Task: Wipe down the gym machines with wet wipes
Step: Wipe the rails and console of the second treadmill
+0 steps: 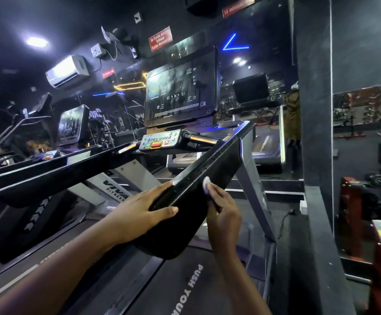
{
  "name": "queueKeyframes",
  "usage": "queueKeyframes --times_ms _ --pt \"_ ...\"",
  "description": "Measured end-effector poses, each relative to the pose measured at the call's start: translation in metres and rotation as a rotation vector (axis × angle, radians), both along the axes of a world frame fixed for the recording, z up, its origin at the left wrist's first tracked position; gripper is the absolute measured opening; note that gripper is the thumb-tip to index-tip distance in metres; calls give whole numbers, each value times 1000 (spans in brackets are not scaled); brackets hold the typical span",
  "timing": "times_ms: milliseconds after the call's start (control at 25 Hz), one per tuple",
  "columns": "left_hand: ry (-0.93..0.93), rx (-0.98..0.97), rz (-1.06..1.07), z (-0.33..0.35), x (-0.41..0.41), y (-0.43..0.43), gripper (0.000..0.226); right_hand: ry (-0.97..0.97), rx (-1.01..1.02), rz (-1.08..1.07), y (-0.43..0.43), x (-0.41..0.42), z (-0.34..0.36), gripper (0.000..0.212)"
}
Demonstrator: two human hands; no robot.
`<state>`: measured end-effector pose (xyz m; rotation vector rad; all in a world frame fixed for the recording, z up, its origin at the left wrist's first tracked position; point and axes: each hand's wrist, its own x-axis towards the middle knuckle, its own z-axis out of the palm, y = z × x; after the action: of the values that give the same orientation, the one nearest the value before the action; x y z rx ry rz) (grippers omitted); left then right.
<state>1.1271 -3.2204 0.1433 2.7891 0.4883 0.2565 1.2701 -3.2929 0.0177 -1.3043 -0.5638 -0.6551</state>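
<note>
- Right hand [224,220]: fingers curled, pinching a bunched wet wipe [206,184] at the fingertips and pressing it against the outer side face of the handrail [210,164]. Only a small white wad shows above the fingers.
- Left hand [139,214]: holds nothing. The fingers lie extended along the rail's inner edge and the thumb rests across its top face, probably bracing.
- Treadmill [185,289]: the machine being cleaned, and the largest item in view. It is a rigid floor-standing frame, so it should not shift under wiping pressure. The person appears to stand on its belt.
- Handrail: a long, glossy black bar running from the near rounded end up towards the console. It looks hard and smooth, so the wipe should glide over it. The wiped spot is partway along, and the upper stretch probably remains to be done.
- Console screen [180,87]: a dark glass panel above the rail, not being touched. It is likely the most delicate surface and calls for light pressure.
- Control panel [160,142]: sits below the screen and carries a red button. Raised keys may snag the wipe.
- Wet wipe: light, limp and damp, with no stiffness of its own. It is best held bunched behind the fingertips, as shown, so that the fingers supply the pressure. It is liable to fold or slip if held by one corner.
</note>
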Motion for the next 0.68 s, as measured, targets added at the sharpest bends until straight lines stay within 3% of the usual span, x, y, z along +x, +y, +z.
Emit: queueKeyframes --times_ms 120,200,360,560,680 --pt "-22 23 -12 -1 -1 -1 60 -313 -102 153 -10 -36 12 38" --pt "-23 22 -23 -2 0 1 56 -424 -151 113 -9 -33 14 41" --pt "-15 11 -4 -4 0 4 59 -313 -219 -89 3 35 24 38" --pt "-18 6 -7 -3 -1 5 61 -122 -338 -117 5 90 47 45" --pt "-21 0 -18 -3 -2 4 57 -235 -299 -36 -4 55 58 33"
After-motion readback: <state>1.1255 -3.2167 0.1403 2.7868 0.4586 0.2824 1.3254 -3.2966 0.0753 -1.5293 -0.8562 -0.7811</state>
